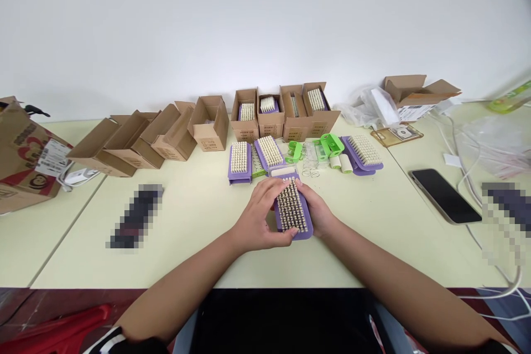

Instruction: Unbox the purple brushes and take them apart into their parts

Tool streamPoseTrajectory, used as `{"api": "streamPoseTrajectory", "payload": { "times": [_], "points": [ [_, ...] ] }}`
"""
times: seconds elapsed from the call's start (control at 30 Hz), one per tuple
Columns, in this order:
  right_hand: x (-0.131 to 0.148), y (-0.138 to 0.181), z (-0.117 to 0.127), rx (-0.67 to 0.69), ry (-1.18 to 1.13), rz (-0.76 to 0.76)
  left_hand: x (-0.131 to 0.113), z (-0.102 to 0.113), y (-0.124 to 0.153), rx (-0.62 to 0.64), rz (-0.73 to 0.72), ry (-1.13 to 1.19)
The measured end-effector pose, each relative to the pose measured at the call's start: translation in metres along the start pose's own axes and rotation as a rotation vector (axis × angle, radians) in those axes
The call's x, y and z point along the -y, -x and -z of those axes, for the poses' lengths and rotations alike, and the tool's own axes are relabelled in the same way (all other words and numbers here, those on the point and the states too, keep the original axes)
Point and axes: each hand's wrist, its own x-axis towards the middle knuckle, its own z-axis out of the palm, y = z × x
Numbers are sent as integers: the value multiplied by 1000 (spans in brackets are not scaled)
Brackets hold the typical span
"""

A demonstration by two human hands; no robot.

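Both my hands hold a purple scrubbing brush (pixel 292 211) with pale bristles facing up. My left hand (pixel 259 215) grips its near left side, and my right hand (pixel 316 208) grips its right side. Just beyond lie two similar purple brushes (pixel 239 163) (pixel 269 152), with a third (pixel 363 151) further right. Bright green plastic parts (pixel 331 145), small clear rings (pixel 310 170) and white rolls (pixel 341 163) sit between them. Several open cardboard boxes (pixel 248 113) along the back hold more brushes.
Empty open cardboard boxes (pixel 174 133) line the cream table (pixel 194 254) to the left. A black smartphone (pixel 445 195) lies to the right, with white cables (pixel 464 188) and a plastic bag (pixel 493 144) beyond. Two blurred dark objects (pixel 135 215) (pixel 504 210) flank my hands.
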Motion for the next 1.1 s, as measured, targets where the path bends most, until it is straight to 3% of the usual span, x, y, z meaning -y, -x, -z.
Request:
{"api": "streamPoseTrajectory", "payload": {
  "times": [0.2,0.53,1.1],
  "points": [
    [0,0,1,33,6,7,2,-1,0,-26,-70,-37],
    [-1,-3,1,67,29,45,-8,2,-4,-10,2,-97],
    [4,-1,-6,32,1,14,-7,-1,-5,-25,-32,-105]
  ]
}}
